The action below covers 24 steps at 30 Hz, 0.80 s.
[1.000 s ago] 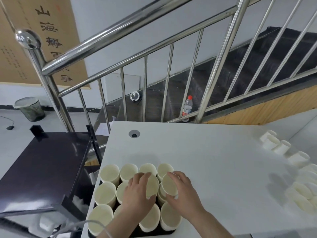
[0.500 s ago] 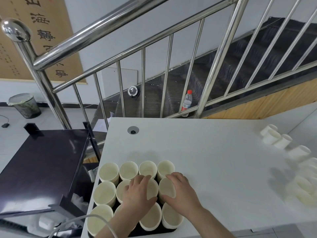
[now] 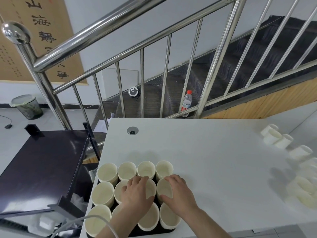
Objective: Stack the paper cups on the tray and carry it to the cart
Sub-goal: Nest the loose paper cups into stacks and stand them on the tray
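We see the left hand point(image 3: 137, 193) resting on top of a paper cup in the middle row of the tray, its fingers spread and only loosely bent over the rim, the thumb lying along the cup's right edge; it covers the mouth of the cup rather than closing round it. The right hand point(image 3: 180, 194) is curled about the neighbouring cup point(image 3: 164, 188) at the right end of the same row, fingers over its far rim and thumb against its near side, so that this cup is held between them. Both cups stand among the paper cups point(image 3: 127, 170), which are upright, mouths up, packed touching one another in three rows of four. They sit on a dark tray point(image 3: 164, 231), of which we make out only a strip along the near edge. The tray lies at the near left corner of a white table point(image 3: 205, 152), just beside a black cart point(image 3: 42, 169) whose flat top is to the left. Well apart, at the table's right edge, more loose cups point(image 3: 274, 138) lie on their sides, some blurred. A round cable hole point(image 3: 132, 130) marks the table's far left. Beyond it runs a steel stair railing point(image 3: 120, 31), with a plastic bottle point(image 3: 187, 102) on the steps behind and a waste bin point(image 3: 27, 107) on the floor at far left.
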Tool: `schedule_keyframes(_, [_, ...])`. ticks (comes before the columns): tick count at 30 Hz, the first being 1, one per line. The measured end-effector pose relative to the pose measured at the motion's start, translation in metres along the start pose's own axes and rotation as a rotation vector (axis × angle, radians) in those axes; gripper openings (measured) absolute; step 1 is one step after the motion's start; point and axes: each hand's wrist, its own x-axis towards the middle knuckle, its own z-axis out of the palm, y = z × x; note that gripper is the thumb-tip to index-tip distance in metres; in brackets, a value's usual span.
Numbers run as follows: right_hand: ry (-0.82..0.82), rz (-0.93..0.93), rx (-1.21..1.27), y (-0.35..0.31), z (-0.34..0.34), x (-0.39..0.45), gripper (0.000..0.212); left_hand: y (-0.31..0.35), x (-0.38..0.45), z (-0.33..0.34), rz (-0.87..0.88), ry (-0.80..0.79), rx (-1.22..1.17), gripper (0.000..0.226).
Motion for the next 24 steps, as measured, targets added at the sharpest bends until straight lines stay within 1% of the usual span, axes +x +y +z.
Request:
schedule_keyframes(3, [0.023, -0.018, 0.010, 0.001, -0.007, -0.003, 0.062, 0.006, -0.003, -0.004, 0.004, 0.028, -0.012, 0.066])
schedule_keyframes(7, [0.099, -0.045, 0.043, 0.007, -0.025, -0.008, 0.057, 0.025, -0.006, -0.010, 0.076, 0.105, -0.053, 0.058])
schedule_keyframes(10, [0.140, -0.048, 0.041, 0.020, -0.044, -0.016, 0.054, 0.051, -0.009, -0.011, 0.139, 0.133, -0.090, 0.056])
schedule_keyframes(12, [0.181, -0.056, 0.045, 0.038, -0.063, -0.029, 0.053, 0.080, -0.013, -0.008, 0.174, 0.138, -0.093, 0.056])
schedule_keyframes(14, [0.197, -0.060, 0.038, 0.044, -0.073, -0.032, 0.052, 0.089, -0.012, -0.008, 0.182, 0.142, -0.117, 0.055])
schedule_keyframes(19, [0.274, 0.000, 0.035, 0.108, -0.119, -0.076, 0.049, 0.163, -0.023, 0.012, 0.257, 0.121, -0.111, 0.052])
schedule_keyframes(24, [0.309, 0.083, 0.045, 0.173, -0.152, -0.117, 0.048, 0.237, -0.035, 0.041, 0.319, 0.072, -0.106, 0.051])
